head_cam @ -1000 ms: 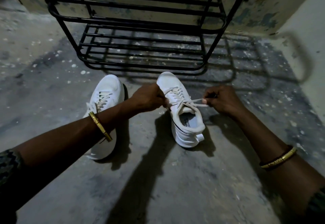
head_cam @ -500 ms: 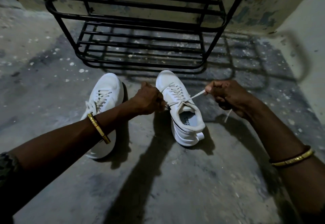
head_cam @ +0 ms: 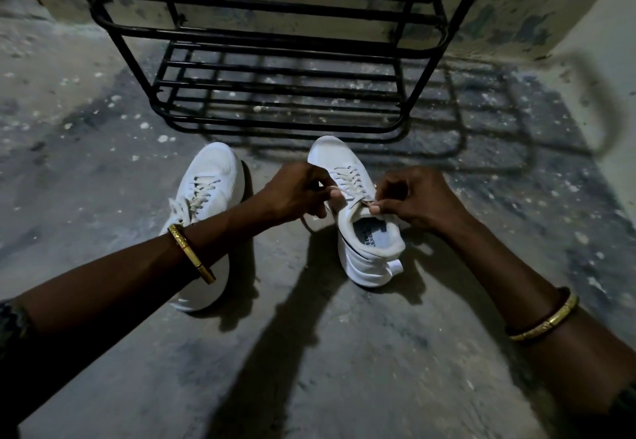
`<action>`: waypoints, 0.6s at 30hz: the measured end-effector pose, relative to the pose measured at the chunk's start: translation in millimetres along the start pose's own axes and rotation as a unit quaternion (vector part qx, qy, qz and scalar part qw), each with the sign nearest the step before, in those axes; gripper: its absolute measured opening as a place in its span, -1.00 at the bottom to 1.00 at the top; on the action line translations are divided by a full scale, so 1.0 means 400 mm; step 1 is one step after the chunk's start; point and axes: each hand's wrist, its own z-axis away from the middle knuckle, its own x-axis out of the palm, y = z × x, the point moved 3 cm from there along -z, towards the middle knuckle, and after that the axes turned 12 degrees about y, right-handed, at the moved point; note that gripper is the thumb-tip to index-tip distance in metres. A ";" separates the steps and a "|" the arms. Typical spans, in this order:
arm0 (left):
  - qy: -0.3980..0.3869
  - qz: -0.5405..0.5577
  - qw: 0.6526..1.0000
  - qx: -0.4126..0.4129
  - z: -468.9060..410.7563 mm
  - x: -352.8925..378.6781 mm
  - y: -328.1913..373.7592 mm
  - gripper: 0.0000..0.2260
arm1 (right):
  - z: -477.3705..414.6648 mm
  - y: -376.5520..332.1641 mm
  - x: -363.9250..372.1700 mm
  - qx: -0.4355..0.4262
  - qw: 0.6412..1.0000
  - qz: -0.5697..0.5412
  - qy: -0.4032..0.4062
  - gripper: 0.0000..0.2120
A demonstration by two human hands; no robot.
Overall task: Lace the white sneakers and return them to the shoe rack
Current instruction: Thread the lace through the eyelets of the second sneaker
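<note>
Two white sneakers stand on the concrete floor, toes toward the rack. The left sneaker (head_cam: 213, 177) is laced, with my left forearm crossing over its heel. Both hands work at the top of the right sneaker (head_cam: 364, 249). My left hand (head_cam: 296, 194) pinches one end of its white lace (head_cam: 347, 180) at the left side of the tongue. On the other side, my right hand (head_cam: 416, 197) pinches the other lace end close to the top eyelets. The black metal shoe rack (head_cam: 275, 49) stands just behind the shoes with bare shelves.
A stained wall runs behind the rack, and a pale wall (head_cam: 612, 77) closes in on the right. Speckled concrete floor (head_cam: 309, 352) spreads in front of the shoes and to the left. Gold bangles sit on both wrists.
My right hand, which was pulling the lace out to the right, has come back in to the sneaker's top eyelets. The left hand has stayed at the tongue. The view has tilted slightly.
</note>
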 end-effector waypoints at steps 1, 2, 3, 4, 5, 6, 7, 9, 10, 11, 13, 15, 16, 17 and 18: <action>0.006 0.005 1.000 0.007 -0.003 -0.005 0.003 -0.77 | 0.002 0.000 -0.002 -0.012 1.000 0.008 -0.002 -0.82; 0.010 0.007 1.000 0.012 -0.004 -0.007 0.006 -0.77 | 0.007 -0.002 -0.003 -0.023 1.000 0.017 -0.007 -0.80; 0.014 0.006 1.000 0.015 -0.005 -0.008 0.010 -0.77 | 0.011 0.000 -0.004 -0.034 0.999 0.021 -0.010 -0.79; 0.018 0.005 1.000 0.019 -0.005 -0.010 0.014 -0.77 | 0.014 0.003 -0.006 -0.048 0.999 0.021 -0.007 -0.81; 0.022 -0.001 0.999 0.025 -0.005 -0.010 0.018 -0.77 | 0.016 0.006 -0.010 -0.061 0.998 0.021 -0.001 -0.86; 0.029 -0.014 0.999 0.037 -0.005 -0.012 0.023 -0.77 | 0.016 0.006 -0.015 -0.067 0.997 0.021 0.005 -0.92; 0.037 -0.031 0.997 0.055 -0.005 -0.012 0.028 -0.78 | 0.016 0.006 -0.021 -0.066 0.997 0.023 0.013 -0.95; 0.050 -0.066 0.993 0.088 -0.006 -0.012 0.030 -0.81 | 0.010 0.007 -0.036 -0.045 0.998 0.027 0.026 -0.95; 0.051 -0.082 0.990 0.101 -0.005 -0.010 0.024 -0.85 | 0.007 0.008 -0.044 -0.030 0.999 0.027 0.025 -0.95; 0.048 -0.099 0.988 0.108 -0.006 -0.007 0.014 -0.88 | 0.005 0.008 -0.050 -0.023 0.999 0.025 0.021 -0.93; 0.043 -0.129 0.985 0.110 -0.001 -0.003 -0.009 -0.89 | 0.006 0.012 -0.056 -0.018 1.000 0.024 0.002 -0.87; 0.041 -0.127 0.986 0.101 0.005 -0.003 -0.028 -0.83 | 0.012 0.023 -0.053 -0.010 0.999 0.026 -0.018 -0.85; 0.040 -0.115 0.988 0.093 0.008 -0.004 -0.034 -0.81 | 0.015 0.028 -0.049 -0.009 0.999 0.025 -0.022 -0.86; 0.039 -0.101 0.991 0.083 0.010 -0.003 -0.039 -0.78 | 0.016 0.035 -0.045 -0.009 0.999 0.025 -0.023 -0.88; 0.041 -0.088 0.993 0.072 0.009 -0.002 -0.040 -0.75 | 0.016 0.042 -0.042 -0.008 0.999 0.024 -0.021 -0.89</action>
